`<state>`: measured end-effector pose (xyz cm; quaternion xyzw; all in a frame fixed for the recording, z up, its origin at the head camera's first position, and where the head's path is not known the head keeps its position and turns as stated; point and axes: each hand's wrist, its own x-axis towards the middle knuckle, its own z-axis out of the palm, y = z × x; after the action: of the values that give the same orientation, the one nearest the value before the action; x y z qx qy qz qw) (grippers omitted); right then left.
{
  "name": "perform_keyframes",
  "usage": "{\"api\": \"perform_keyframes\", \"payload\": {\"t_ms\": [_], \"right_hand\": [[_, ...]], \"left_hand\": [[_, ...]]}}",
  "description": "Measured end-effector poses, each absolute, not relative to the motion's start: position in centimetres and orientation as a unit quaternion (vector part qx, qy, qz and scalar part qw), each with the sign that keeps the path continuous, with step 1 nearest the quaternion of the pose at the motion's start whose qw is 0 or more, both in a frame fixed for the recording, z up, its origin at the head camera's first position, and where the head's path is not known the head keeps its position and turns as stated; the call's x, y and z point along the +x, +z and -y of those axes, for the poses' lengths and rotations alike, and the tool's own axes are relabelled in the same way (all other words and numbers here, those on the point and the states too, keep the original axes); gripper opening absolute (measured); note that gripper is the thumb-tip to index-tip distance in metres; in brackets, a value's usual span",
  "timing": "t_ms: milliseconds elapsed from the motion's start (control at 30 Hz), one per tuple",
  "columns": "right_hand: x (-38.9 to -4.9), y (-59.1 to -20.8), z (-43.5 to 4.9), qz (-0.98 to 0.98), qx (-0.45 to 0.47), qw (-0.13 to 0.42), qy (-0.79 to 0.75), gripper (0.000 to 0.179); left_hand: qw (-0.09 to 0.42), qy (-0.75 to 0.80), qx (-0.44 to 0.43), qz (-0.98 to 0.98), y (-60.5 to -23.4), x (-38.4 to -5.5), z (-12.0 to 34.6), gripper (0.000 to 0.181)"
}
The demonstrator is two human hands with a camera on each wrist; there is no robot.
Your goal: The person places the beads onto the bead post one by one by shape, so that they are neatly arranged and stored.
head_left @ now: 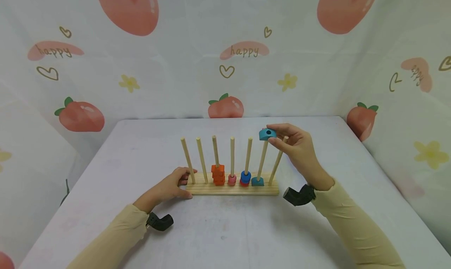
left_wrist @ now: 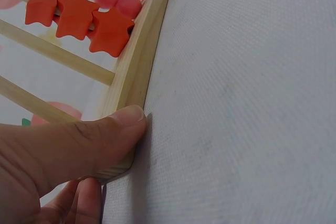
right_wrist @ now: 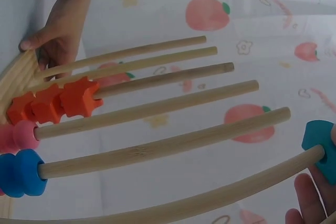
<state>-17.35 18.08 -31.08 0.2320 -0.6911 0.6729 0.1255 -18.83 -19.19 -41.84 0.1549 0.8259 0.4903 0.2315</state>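
A wooden peg rack [head_left: 232, 190] with several upright pegs stands on the table. My left hand [head_left: 172, 184] grips its left end, thumb [left_wrist: 128, 116] on the front edge and fingers behind. My right hand [head_left: 297, 145] pinches a teal half-round bead [head_left: 267, 134] right at the top of the second peg from the right; the peg tip meets its hole in the right wrist view. At the foot of that peg sits another teal bead [head_left: 258, 181]. Orange star beads [head_left: 218, 175] are stacked on the third peg from the left.
Pink beads [right_wrist: 25, 135] sit low on the middle peg. To their right, blue beads [right_wrist: 22, 172] rest above a red bead [head_left: 244, 184]. The two leftmost pegs and the rightmost peg [head_left: 278, 161] carry no beads. A printed cloth [head_left: 176, 77] hangs behind the table.
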Motion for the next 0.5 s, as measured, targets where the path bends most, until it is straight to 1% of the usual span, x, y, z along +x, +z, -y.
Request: {"api": "perform_keyframes", "payload": {"t_ms": [167,500], "right_hand": [[-17.39,-31.2,-18.13,0.701,0.236,0.114,0.664,0.026],[-17.13,-31.62,-18.44,0.735,0.211,0.084,0.64,0.023]], "left_hand": [[0.233,0.495,0.16,-0.821,-41.76,-18.79,19.21,0.08],[0.231,0.491,0.161,-0.824,-41.7,-18.78,19.21,0.079]]}}
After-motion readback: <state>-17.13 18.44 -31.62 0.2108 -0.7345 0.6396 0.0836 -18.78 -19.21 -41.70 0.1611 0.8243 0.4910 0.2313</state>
